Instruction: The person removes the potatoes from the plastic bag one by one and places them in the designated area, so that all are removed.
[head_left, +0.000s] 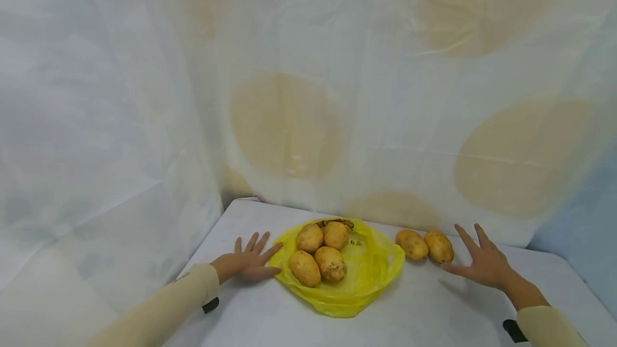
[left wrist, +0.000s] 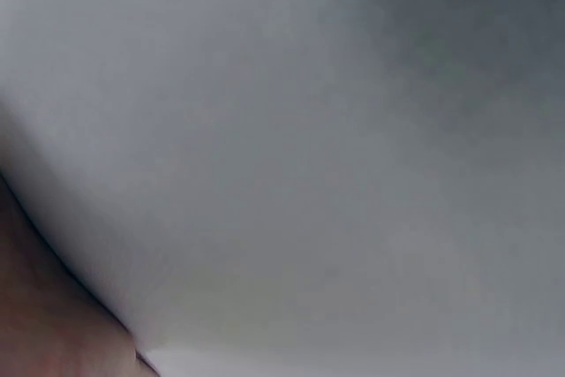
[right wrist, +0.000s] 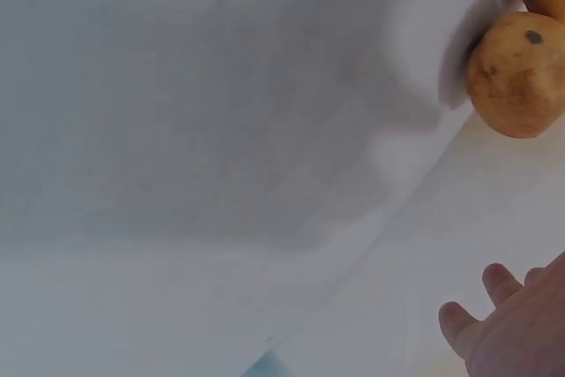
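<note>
On a white-covered table [head_left: 409,317], nearer than a crumpled yellow bag [head_left: 363,269] and out to both sides of it, pale sleeves [head_left: 164,304], then spread, unclenched fingers grasping nothing: left hand [head_left: 250,265] at the bag's left rim, right hand [head_left: 486,266] well out to its right. On the bag's left half, four potatoes [head_left: 330,264], nearer to the left hand. Just off the bag's right edge, between bag and right hand, two more potatoes [head_left: 439,247] side by side, long axes slanting nearward and away from the bag; beyond the bag, a hanging tan-spotted sheet [head_left: 366,122]
</note>
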`<state>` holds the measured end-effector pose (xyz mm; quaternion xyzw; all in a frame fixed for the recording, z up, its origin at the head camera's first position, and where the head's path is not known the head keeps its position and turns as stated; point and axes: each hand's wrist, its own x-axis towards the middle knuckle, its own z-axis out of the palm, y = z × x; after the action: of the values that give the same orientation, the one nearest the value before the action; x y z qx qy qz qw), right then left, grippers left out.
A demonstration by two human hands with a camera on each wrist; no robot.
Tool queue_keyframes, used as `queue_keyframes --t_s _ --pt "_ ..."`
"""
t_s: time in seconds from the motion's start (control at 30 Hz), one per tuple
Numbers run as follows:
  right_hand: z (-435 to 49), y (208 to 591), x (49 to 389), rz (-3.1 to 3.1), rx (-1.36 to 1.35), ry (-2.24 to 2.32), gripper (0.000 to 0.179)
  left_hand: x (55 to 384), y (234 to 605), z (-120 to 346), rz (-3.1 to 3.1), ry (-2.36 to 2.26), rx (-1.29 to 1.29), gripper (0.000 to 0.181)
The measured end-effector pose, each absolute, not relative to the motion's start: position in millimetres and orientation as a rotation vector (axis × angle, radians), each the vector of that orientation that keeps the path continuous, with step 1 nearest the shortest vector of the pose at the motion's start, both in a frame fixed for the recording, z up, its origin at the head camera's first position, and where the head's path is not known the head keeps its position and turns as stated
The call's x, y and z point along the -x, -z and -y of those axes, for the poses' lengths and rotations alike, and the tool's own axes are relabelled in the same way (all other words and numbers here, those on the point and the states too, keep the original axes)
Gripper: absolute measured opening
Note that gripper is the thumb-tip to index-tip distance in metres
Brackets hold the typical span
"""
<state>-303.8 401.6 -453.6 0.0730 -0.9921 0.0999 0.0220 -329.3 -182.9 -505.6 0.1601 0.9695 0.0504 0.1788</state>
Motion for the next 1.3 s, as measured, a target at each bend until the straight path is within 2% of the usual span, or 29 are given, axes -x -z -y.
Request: queue_keyframes --t_s 0.3,0.8,1.07,1.3 --pt "-383.7 436.4 303.7 3.017 -0.283 -0.307 0.108 332.3 503.8 181.7 -2.74 -0.148 -0.444 0.085" --pt "-322.5 409.0 318.9 2.931 -0.471 -0.345 0.09 335.9 504.6 181.3 -2.763 -0.121 -0.45 0.084" --pt "-287.8 417.0 339.1 2.943 -0.578 -0.381 0.091 334.5 507.1 186.1 -2.758 -0.169 -0.434 0.087" --pt "-261.1 417.4 336.4 2.918 -0.662 -0.378 0.089 332.8 511.5 184.9 -2.747 -0.172 -0.437 0.088"
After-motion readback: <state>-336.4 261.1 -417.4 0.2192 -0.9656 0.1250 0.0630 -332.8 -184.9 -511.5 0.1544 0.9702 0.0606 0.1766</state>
